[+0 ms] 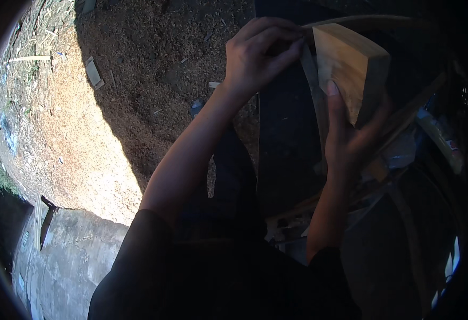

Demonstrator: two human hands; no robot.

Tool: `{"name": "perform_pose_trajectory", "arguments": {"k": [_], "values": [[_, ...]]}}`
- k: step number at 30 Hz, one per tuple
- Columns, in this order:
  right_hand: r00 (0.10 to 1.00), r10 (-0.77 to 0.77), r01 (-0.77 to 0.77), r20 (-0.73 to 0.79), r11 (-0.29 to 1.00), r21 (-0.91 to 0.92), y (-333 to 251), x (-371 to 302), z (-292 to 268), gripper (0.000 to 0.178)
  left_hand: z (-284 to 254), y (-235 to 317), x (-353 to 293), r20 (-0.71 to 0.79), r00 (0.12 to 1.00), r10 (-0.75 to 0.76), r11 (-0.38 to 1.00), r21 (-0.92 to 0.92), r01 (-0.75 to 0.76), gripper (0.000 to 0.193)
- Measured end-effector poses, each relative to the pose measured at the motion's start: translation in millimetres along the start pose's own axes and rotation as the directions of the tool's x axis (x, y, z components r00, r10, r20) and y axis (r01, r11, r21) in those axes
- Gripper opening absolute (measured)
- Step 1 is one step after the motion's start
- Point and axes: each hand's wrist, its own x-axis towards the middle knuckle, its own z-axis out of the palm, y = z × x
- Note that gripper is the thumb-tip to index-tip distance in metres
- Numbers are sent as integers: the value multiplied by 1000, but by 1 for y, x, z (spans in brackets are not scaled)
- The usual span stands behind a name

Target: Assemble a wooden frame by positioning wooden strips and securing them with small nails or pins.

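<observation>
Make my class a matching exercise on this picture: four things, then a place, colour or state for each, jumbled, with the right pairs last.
Things
1. Wooden block
2. Left hand
3. Right hand
4. Wood shavings

Descriptions
A. To the left of the block, fingertips drawn together
B. Partly sunlit, partly in shadow
C. Yellowish-brown and flat-faced
D. Gripping the block

Pairs: 1-C, 2-A, 3-D, 4-B

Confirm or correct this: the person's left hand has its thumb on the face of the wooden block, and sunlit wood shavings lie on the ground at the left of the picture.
One thing is wrong: the head view shows the right hand, not the left, with its thumb on the face of the wooden block. Sunlit wood shavings do lie on the ground at the left.
</observation>
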Motion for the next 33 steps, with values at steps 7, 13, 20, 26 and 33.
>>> {"name": "perform_pose_trajectory", "arguments": {"k": [7,13,20,26,33], "values": [[964,42,-26,-263,998,62,41,-25,30,80,1,12,0,-28,999,-16,996,83,18,5],[964,96,-49,-246,981,190,52,-23,37,76,1,13,-3,-47,998,-30,997,75,33,13],[957,112,-10,-266,934,357,51,-16,40,75,11,27,-12,-108,993,-49,975,210,71,26],[960,97,2,-264,936,351,48,-17,40,75,23,40,-13,-157,982,-104,956,255,142,77],[949,144,-45,-280,942,333,48,-22,44,79,21,59,-29,-235,683,-692,699,18,715,120]]}}
